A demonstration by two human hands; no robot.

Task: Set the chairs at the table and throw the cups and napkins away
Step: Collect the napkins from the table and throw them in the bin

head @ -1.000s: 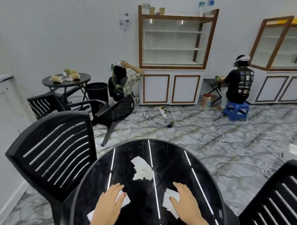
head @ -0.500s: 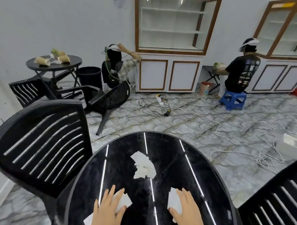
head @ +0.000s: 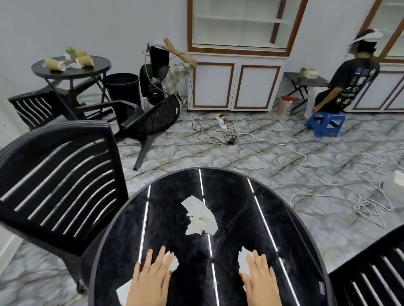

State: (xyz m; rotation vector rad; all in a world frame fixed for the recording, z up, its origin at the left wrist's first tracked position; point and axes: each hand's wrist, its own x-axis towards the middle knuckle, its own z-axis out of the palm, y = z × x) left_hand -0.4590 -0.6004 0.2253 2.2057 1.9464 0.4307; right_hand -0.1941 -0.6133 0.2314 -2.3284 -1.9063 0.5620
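Note:
A round black glossy table (head: pixel 285 226) fills the lower middle. My left hand (head: pixel 150 282) lies flat, fingers spread, on a white napkin (head: pixel 123 291). My right hand (head: pixel 261 282) lies flat on another white napkin (head: pixel 243 261). A third crumpled napkin (head: pixel 199 216) rests near the table's centre. A black slatted chair (head: pixel 56 188) stands against the table's left side. Another black chair (head: pixel 381 271) stands at its right edge. At the far left, a small round table (head: pixel 93 69) holds tipped paper cups (head: pixel 53 64). A chair (head: pixel 149 120) lies overturned beside it.
A black bin (head: pixel 123 87) stands behind the small table. Two people sit at the back by white cabinets (head: pixel 234 85), one on a blue stool (head: pixel 325 123). Cables and a power strip (head: pixel 223 122) trail across the marble floor.
The view has tilted downward and moved closer. Both hands have stayed flat on their napkins, sliding slightly toward me.

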